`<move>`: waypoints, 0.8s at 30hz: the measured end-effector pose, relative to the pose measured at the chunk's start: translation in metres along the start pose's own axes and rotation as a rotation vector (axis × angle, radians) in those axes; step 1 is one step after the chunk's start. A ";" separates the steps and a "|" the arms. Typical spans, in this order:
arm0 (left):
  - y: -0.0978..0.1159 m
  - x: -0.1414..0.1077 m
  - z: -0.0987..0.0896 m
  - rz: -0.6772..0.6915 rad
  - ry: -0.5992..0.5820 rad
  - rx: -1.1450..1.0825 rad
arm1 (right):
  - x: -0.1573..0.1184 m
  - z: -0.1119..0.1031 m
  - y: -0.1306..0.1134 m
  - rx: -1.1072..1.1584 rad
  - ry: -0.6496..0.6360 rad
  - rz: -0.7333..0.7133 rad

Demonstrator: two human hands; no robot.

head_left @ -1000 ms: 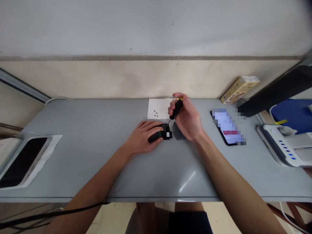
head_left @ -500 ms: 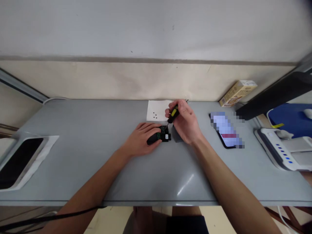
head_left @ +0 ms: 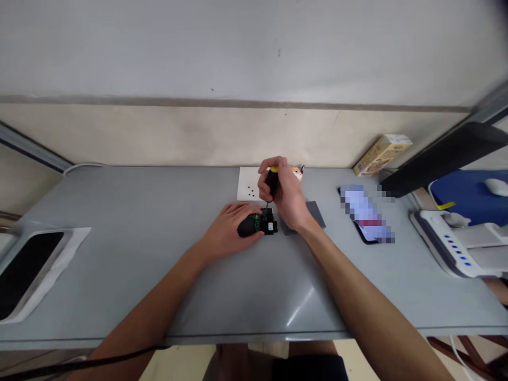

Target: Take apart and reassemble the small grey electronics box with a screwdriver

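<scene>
My left hand [head_left: 227, 233] is closed around a small opened black device [head_left: 246, 226] with a rounded end, holding it down on the grey desk. A green circuit board and a small white label show on the device's uncovered part. Its exact kind is unclear. In my right hand [head_left: 289, 197] is a black and yellow screwdriver [head_left: 272, 181], gripped by the handle and nearly upright. The shaft points down to the device's circuit board, near my left fingertips; the exact contact of the tip is too small to see. A flat dark grey piece [head_left: 316, 214] lies partly under my right wrist.
Behind my hands lies white paper [head_left: 244, 182] with several tiny dark screws [head_left: 251, 191]. A phone [head_left: 367, 217], a white power strip [head_left: 456, 241] and a carton [head_left: 381, 154] are to the right. A dark-screened device [head_left: 32, 270] rests at left. The wall [head_left: 178, 135] bounds the back.
My right hand has shifted slightly left and tipped the screwdriver more upright over the device. More of the grey piece now shows. My left hand keeps its hold.
</scene>
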State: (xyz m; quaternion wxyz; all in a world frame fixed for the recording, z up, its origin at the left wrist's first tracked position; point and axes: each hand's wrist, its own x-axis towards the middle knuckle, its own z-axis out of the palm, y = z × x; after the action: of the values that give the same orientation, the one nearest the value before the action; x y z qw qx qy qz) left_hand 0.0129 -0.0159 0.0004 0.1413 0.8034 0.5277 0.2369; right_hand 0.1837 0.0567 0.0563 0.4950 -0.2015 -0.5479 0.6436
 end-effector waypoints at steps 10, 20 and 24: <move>0.010 -0.001 0.002 -0.069 0.048 -0.199 | -0.002 -0.014 0.009 0.041 0.011 -0.002; -0.009 -0.002 -0.010 -0.247 0.111 0.126 | -0.016 -0.006 -0.003 0.079 0.059 0.000; -0.011 -0.001 -0.008 -0.227 0.092 0.178 | -0.016 -0.008 0.001 0.029 0.037 -0.031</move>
State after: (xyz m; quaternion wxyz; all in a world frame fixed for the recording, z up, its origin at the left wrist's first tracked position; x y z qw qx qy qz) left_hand -0.0003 -0.0125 0.0013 0.0711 0.7362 0.6400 0.2084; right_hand 0.1967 0.0467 0.0484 0.5180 -0.1976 -0.5323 0.6398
